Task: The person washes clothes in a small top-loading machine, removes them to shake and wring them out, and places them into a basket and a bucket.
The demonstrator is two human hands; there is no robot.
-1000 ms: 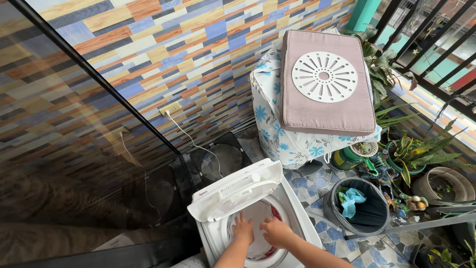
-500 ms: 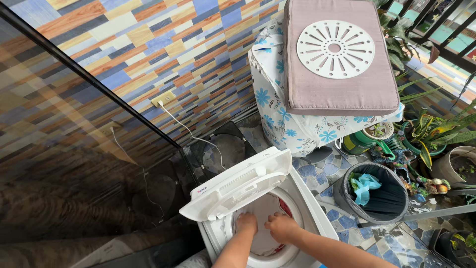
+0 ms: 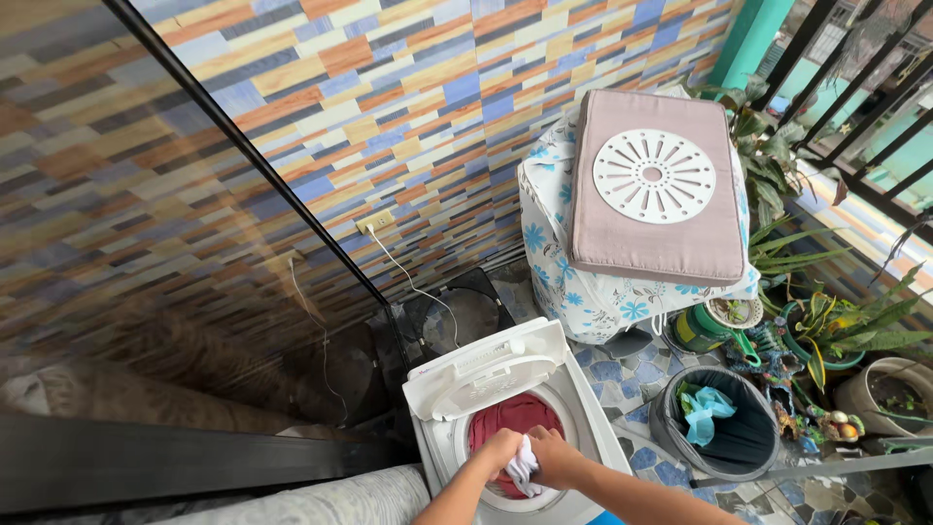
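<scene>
A small white washing machine (image 3: 593, 428) stands at the bottom middle with its lid (image 3: 483, 369) raised. Dark red laundry (image 3: 512, 416) fills its round tub. My left hand (image 3: 500, 450) and my right hand (image 3: 553, 455) meet above the tub's front edge, both closed on a bunched white cloth (image 3: 524, 467) held between them.
A grey bucket (image 3: 724, 436) holding a light blue cloth (image 3: 704, 405) stands right of the machine. Behind is a flower-print covered appliance (image 3: 569, 262) topped by a mauve cushion (image 3: 653, 248) and a white slotted disc (image 3: 653, 176). Potted plants (image 3: 846, 331) crowd the right. A glass panel (image 3: 194, 292) closes the left.
Both hands have lifted from inside the tub, bunching the white cloth up; the red laundry beneath now shows. The camera has pulled back and shifted left.
</scene>
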